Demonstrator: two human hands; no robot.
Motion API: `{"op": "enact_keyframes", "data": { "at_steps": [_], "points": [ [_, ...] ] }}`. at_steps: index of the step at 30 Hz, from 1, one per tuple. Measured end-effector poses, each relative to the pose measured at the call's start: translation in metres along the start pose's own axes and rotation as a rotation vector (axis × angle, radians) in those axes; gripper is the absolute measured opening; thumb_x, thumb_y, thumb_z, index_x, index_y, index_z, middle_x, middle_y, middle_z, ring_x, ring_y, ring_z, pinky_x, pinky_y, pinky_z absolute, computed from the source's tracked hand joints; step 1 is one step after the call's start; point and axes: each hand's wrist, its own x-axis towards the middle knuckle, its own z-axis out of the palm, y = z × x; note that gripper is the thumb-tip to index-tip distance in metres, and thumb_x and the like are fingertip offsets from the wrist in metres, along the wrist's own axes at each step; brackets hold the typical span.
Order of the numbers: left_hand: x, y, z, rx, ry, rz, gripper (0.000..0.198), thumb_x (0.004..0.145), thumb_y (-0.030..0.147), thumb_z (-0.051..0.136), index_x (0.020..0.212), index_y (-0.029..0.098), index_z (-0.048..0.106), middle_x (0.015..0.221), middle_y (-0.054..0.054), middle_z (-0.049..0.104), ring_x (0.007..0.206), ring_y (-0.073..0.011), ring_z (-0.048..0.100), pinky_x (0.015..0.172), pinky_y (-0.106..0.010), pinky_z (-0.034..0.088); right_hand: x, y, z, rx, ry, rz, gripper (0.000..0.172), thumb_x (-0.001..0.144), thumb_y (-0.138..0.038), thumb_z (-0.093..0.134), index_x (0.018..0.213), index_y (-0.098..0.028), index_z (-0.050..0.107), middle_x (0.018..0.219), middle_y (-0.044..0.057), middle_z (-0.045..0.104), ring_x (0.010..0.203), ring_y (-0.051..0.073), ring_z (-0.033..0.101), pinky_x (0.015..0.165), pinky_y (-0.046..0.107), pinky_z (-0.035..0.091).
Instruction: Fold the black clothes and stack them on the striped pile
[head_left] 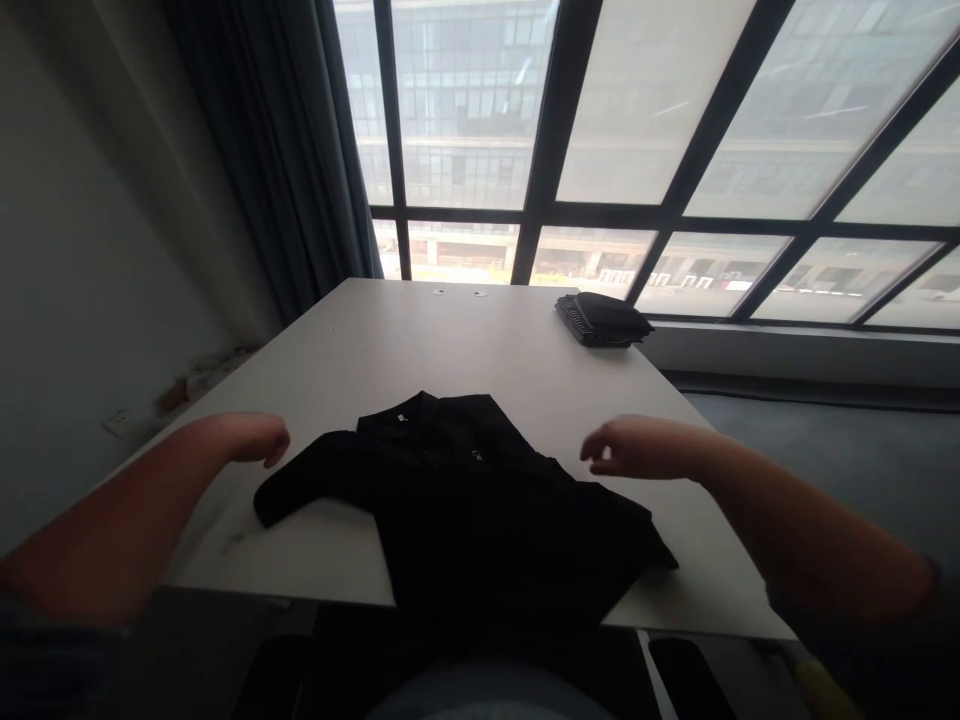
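A black polo shirt [465, 500] lies spread face up on the white table [420, 340], collar pointing away from me, its lower part hanging over the near edge. My left hand [251, 438] hovers just above and left of the shirt's left sleeve, fingers curled downward, holding nothing that I can see. My right hand [626, 447] hangs over the table beside the right shoulder of the shirt, fingers drooping loosely and slightly apart. Neither hand touches the cloth.
A folded stack of dark garments [602, 319] sits at the far right corner of the table. Behind it are large windows with dark frames and a dark curtain [292, 150] at the left. Grey floor lies to the right.
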Motion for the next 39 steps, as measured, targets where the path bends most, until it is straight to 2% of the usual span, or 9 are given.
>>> {"op": "enact_keyframes", "data": {
  "at_steps": [2,5,10,20,25,28,32,35,39],
  "points": [
    [-0.006,0.029,0.005,0.067,-0.039,-0.022,0.010,0.068,0.022,0.065,0.067,0.017,0.073,0.083,-0.012,0.076,0.079,-0.0311,0.069,0.078,-0.041,0.053,0.029,-0.024,0.012,-0.018,0.187,-0.117,0.027,0.095,-0.033,0.061,0.111,-0.026,0.082,0.107,0.006,0.077,0.093,0.022,0.072,0.086,0.032,0.052],
    [-0.004,0.090,0.030,0.038,0.027,0.041,0.039,0.096,0.037,0.046,0.119,0.026,0.076,0.124,-0.010,0.075,0.107,-0.0304,0.069,0.092,-0.040,0.052,0.081,-0.056,0.047,-0.082,0.227,-0.211,0.032,0.097,-0.036,0.063,0.125,-0.027,0.076,0.122,0.007,0.073,0.107,0.024,0.070,0.094,0.031,0.051],
    [0.032,0.158,0.082,0.073,0.007,-0.063,0.069,0.102,0.060,0.032,0.141,0.014,0.066,0.145,-0.024,0.062,0.134,-0.0413,0.058,0.111,-0.056,0.043,0.146,-0.057,0.083,-0.082,0.333,-0.021,0.029,0.097,-0.031,0.064,0.122,-0.019,0.073,0.122,0.013,0.070,0.110,0.026,0.068,0.093,0.031,0.050],
    [0.220,0.172,0.079,-0.029,0.025,-0.134,0.095,0.100,0.071,0.027,0.168,0.005,0.025,0.173,-0.025,0.016,0.160,-0.0441,0.022,0.124,-0.061,0.030,0.186,0.102,-0.030,0.155,0.580,0.460,0.034,0.104,-0.017,0.043,0.121,0.000,0.066,0.102,0.021,0.073,0.082,0.018,0.068,0.077,0.025,0.047],
    [0.293,0.183,0.084,-0.087,0.126,0.025,0.092,0.101,0.073,0.019,0.171,0.014,0.020,0.177,-0.015,0.010,0.164,-0.0339,0.012,0.131,-0.054,0.014,0.202,0.129,-0.009,0.093,0.709,0.512,0.046,0.101,-0.015,0.048,0.144,-0.001,0.056,0.139,0.030,0.058,0.128,0.030,0.059,0.109,0.034,0.043],
    [0.328,0.186,0.080,-0.104,0.146,0.073,0.090,0.100,0.073,0.024,0.170,0.015,0.023,0.177,-0.014,0.013,0.163,-0.0342,0.015,0.131,-0.054,0.014,0.231,0.118,0.014,0.022,0.658,0.322,0.052,0.104,-0.028,0.052,0.155,-0.019,0.052,0.161,0.016,0.044,0.149,0.027,0.040,0.126,0.037,0.029],
    [0.346,0.188,0.077,-0.109,0.206,0.086,0.080,0.102,0.067,0.029,0.168,0.021,0.032,0.177,-0.010,0.020,0.163,-0.0348,0.014,0.131,-0.057,0.010,0.257,0.108,0.034,0.001,0.474,0.217,0.055,0.108,-0.043,0.048,0.161,-0.027,0.047,0.170,0.010,0.033,0.157,0.030,0.031,0.131,0.051,0.018],
    [0.338,0.179,0.078,-0.142,0.357,-0.158,0.070,0.102,0.056,0.033,0.164,0.023,0.040,0.174,-0.016,0.025,0.160,-0.0468,0.014,0.122,-0.077,0.005,0.255,0.111,0.038,0.000,0.553,0.217,0.054,0.107,-0.044,0.051,0.157,-0.024,0.052,0.165,0.011,0.041,0.151,0.028,0.039,0.129,0.045,0.024],
    [0.320,0.151,0.074,-0.257,0.246,-0.372,0.075,0.098,0.065,0.039,0.162,0.025,0.044,0.173,-0.019,0.026,0.155,-0.0555,0.019,0.115,-0.084,0.015,0.241,0.114,0.034,-0.026,0.626,0.177,0.039,0.102,-0.037,0.060,0.135,-0.019,0.070,0.139,0.012,0.062,0.129,0.028,0.056,0.115,0.038,0.041]
  ]
}}
